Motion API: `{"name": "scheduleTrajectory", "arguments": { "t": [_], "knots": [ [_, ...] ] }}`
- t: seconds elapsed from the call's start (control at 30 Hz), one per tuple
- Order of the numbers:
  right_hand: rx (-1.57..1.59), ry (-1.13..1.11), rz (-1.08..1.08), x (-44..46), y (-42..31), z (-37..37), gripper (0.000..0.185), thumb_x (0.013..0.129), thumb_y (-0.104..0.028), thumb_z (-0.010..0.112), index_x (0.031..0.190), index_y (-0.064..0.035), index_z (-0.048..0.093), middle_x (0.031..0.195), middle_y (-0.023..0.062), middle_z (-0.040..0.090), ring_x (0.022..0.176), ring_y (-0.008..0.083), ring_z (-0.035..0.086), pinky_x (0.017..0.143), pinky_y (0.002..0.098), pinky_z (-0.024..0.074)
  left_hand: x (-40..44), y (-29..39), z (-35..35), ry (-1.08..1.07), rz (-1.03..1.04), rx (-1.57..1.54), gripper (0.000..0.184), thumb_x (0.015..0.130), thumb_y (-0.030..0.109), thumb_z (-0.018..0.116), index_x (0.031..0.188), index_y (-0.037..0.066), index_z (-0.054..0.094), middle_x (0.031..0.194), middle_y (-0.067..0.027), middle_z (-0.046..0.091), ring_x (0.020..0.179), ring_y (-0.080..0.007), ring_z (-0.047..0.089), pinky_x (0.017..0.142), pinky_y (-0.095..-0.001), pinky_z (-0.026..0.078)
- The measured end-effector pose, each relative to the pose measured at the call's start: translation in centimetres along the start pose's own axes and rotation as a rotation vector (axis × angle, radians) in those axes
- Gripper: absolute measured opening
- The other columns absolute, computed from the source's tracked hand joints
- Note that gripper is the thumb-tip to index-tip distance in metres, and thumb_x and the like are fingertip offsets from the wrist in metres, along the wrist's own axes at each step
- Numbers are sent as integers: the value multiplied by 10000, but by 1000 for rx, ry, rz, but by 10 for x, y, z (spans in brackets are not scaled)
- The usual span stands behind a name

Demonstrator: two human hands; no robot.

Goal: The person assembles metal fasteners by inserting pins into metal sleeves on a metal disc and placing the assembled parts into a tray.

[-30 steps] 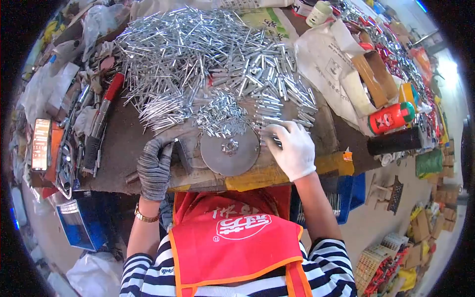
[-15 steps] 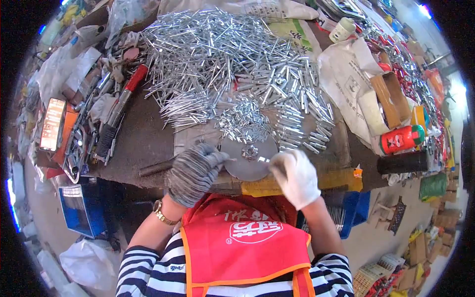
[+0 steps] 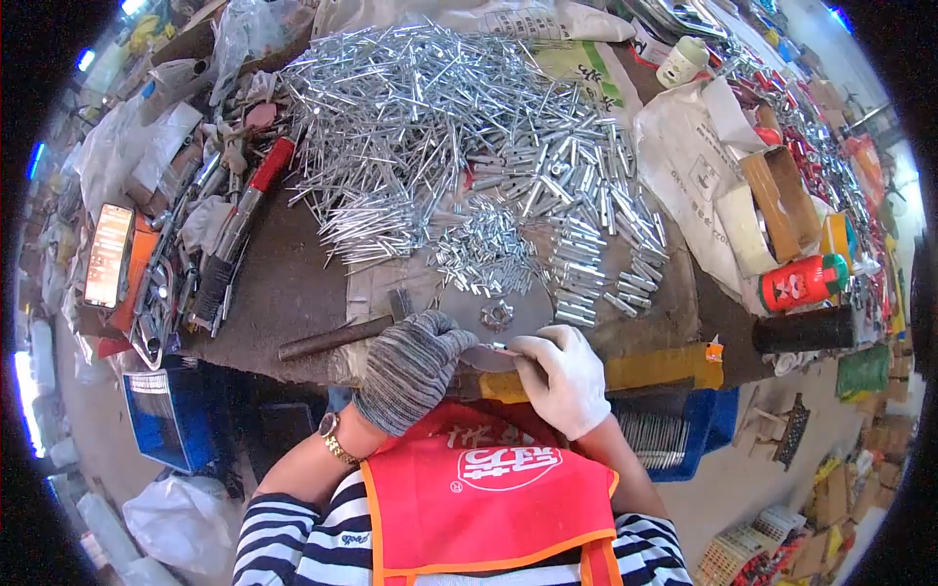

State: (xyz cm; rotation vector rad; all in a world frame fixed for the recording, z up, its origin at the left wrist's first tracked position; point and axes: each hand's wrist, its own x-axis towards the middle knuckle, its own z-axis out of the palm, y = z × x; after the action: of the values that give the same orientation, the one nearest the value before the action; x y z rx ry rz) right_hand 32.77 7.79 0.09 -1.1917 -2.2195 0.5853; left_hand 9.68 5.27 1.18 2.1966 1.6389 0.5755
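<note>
My left hand (image 3: pixel 410 371), in a grey striped glove, is closed at the near edge of a round grey disc (image 3: pixel 498 313). Close beside it, my right hand (image 3: pixel 565 379) in a white glove pinches a small metal piece (image 3: pixel 499 346) between the two hands. What the left fingertips hold is too small to make out. Short metal pins (image 3: pixel 484 249) lie in a heap at the disc's far side. A hammer (image 3: pixel 337 337) rests left of my left hand, partly hidden by it. Metal tubes (image 3: pixel 576 269) lie beyond my right hand.
Long thin metal rods (image 3: pixel 381 107) form a large pile at the back. Tools and a phone (image 3: pixel 108 256) are on the left. A red bottle (image 3: pixel 803 283), an open cardboard box (image 3: pixel 780 200) and a white sack (image 3: pixel 684 176) lie on the right. Blue crates (image 3: pixel 161 415) stand below.
My left hand has moved right from the hammer to the disc. My right hand has come back from the tubes, then left towards my left hand. The view has shifted.
</note>
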Motion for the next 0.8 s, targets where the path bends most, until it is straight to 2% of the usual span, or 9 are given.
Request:
{"name": "scheduleTrajectory", "arguments": {
  "t": [0.23,0.37,0.6,0.7,0.8],
  "knots": [
    [-40,59,40,-1,0,7,274,727,-139,837,980,-149,732,941,84,632,885,306,645,752,408,534,1,3,-3,-6,-26,-66,233,820,110,683,1045,109,742,1016,-108,669,955,-308,654,821,-418,542],
    [-26,55,48,0,0,7,265,725,-142,840,969,-148,737,936,82,637,886,303,647,748,406,534,3,4,-1,6,-45,-99,210,813,109,737,1021,126,760,970,-110,668,914,-319,655,810,-418,541],
    [-21,59,52,2,-1,6,241,730,-152,842,949,-139,742,921,85,644,876,300,648,746,408,533,7,6,2,26,15,-91,195,823,129,735,1017,121,760,962,-117,674,910,-317,658,804,-420,539],
    [-4,72,41,1,1,7,238,735,-153,843,949,-137,741,909,85,643,858,298,649,734,407,533,15,10,-2,-2,-17,-144,181,841,143,731,1019,125,754,963,-112,674,902,-318,658,796,-418,538],
    [4,88,32,1,2,8,233,738,-155,845,945,-135,740,900,83,641,842,296,648,724,404,533,26,8,0,63,-66,-84,163,854,158,731,1013,127,742,960,-103,673,893,-318,660,789,-422,536]
  ]
}}
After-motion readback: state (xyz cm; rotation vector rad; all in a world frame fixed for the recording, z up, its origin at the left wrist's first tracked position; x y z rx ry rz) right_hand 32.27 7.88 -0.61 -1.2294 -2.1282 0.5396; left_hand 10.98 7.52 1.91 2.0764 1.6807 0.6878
